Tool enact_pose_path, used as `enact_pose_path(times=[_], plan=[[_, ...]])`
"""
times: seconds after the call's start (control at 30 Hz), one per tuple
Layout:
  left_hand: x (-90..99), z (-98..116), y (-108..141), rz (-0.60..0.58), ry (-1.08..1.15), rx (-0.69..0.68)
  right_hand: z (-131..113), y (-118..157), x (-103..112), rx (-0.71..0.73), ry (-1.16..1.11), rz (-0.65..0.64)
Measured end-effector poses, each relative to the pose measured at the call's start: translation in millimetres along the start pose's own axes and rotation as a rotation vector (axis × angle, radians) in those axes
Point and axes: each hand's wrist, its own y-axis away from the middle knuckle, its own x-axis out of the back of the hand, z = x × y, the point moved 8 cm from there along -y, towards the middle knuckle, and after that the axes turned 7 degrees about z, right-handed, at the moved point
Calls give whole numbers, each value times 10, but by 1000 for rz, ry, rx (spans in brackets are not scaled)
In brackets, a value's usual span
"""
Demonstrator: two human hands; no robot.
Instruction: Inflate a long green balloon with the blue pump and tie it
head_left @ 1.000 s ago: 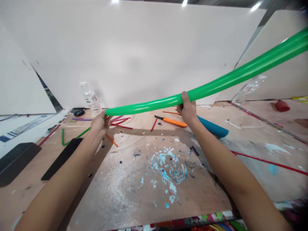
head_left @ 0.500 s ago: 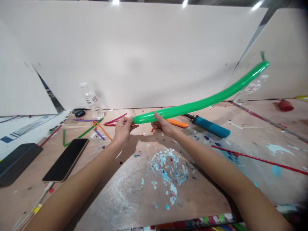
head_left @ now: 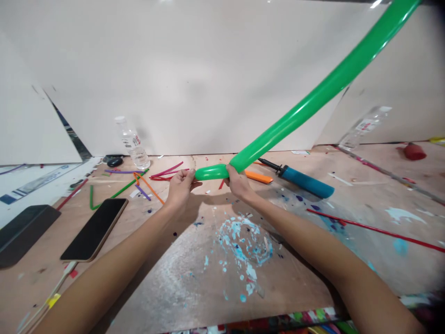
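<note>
A long inflated green balloon [head_left: 292, 118] runs from my hands up to the right, its far end cut off by the top of the picture. My left hand [head_left: 181, 186] pinches its near end. My right hand [head_left: 238, 182] squeezes it a short way along, where it is narrowed and bent. Between the two hands lies a short, level section; beyond my right hand the longer part slants steeply upward. Both hands are held above the table, and my right fingertips are partly hidden behind the balloon.
A blue hand pump [head_left: 306, 182] and an orange flat piece [head_left: 259, 177] lie to the right. Uninflated balloons [head_left: 121, 188], a phone [head_left: 95, 229] and a water bottle [head_left: 134, 146] are left. Another bottle [head_left: 365, 126] leans far right. A white panel [head_left: 187, 60] stands behind.
My right hand has squeezed the balloon and it now bends there. The long part has swung upward, its far end leaving the picture. My left hand still holds the near end.
</note>
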Motion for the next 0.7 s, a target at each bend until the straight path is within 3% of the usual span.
enact_pose_path(times=[0.17, 0.3, 0.57, 0.7], plan=[[11, 4, -4, 12, -20, 20, -122, 9, -63, 82, -68, -161], [52, -61, -34, 35, -36, 104, -99, -110, -25, 59, -114, -249], [85, -157, -37, 58, -53, 198, -37, -236, 132, 21, -144, -70], [60, -176, -21, 45, -41, 205, -81, -225, 211, 84, -74, 17]])
